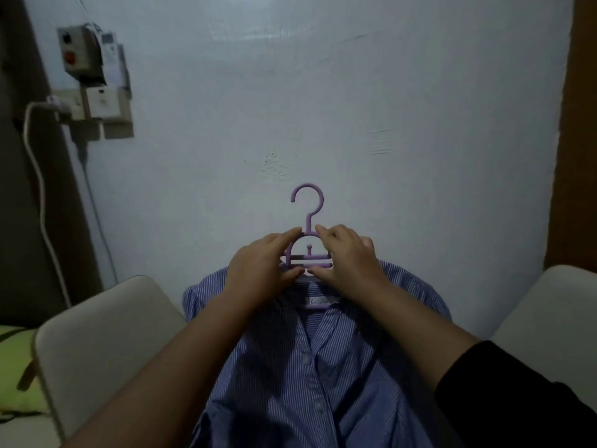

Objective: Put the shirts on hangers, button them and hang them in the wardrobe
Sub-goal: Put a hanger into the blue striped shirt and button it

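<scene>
Nearby, switch boxes [93,76] (wall-mounted [323,108]).

The scene is dim and carries a cool bluish cast, with no lamp or window in view. The pale painted wall [323,108] is brightest across its upper middle and fades toward the corners, where the dark brown edges at far left and right go nearly black. Soft shadow pools on the lower part of the blue-and-white striped shirt [290,367], smearing its stripes. Wide-angle distortion bows the forearms and the white rounded chair backs [97,334]. Detail is soft and slightly noisy throughout; the grey wall-mounted switch box [84,56] looks blurred.
</scene>
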{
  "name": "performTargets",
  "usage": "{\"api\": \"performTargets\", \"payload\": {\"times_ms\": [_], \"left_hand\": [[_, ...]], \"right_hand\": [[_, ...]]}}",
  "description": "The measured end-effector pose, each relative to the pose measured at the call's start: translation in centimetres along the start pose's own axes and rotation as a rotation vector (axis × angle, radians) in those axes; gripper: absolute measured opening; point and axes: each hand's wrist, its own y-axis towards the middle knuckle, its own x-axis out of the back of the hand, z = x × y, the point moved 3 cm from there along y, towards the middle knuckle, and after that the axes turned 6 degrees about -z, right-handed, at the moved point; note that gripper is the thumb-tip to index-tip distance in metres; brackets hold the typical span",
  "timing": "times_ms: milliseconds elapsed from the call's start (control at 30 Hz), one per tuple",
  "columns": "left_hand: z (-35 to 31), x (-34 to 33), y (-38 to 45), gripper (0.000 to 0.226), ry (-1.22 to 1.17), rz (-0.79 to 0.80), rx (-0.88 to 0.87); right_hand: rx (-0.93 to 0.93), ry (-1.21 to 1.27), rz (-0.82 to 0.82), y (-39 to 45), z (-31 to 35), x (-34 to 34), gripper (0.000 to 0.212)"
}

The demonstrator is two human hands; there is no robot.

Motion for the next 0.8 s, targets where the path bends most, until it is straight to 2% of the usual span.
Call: {"api": "performTargets", "payload": {"times_ms": [100,233,367,433,533,633,733,800], "left_hand": [[-0.3,2.4,1.4,0.063,0.007,-0.092,-0.016],[-0.9,5.5,3.7,0.066,0.063,-0.200,-0.128],[-1.1,8.3,6.2,0.064,0.042,-0.266,-0.110],[-1.1,8.6,6.6,0.064,0.023,-0.262,-0.096],[-0.6,8.0,6.4,0.065,0.016,-0.254,-0.077],[0.6,7.3,6.0,0.066,0.021,-0.278,-0.023],[1.4,6.3,5.7,0.067,0.028,-0.247,0.005],[1.9,5.9,5.6,0.067,0.042,-0.241,0.003]], "right_hand": [[0.034,0.026,-0.080,1.8,1.1,2.2,0.076],[0.091,0.029,-0.155,4.6,2.5,5.4,0.076],[0.109,0.041,-0.217,6.9,3.3,7.9,0.078],[0.103,0.041,-0.184,7.4,3.3,8.5,0.077],[0.029,0.132,-0.072,7.0,2.4,8.4,0.071],[-0.096,0.285,-0.114,6.1,0.8,8.4,0.056],[-0.252,0.190,-0.088,5.3,-1.6,8.3,0.042],[-0.352,0.277,-0.020,4.7,-3.2,8.0,0.031]]}}
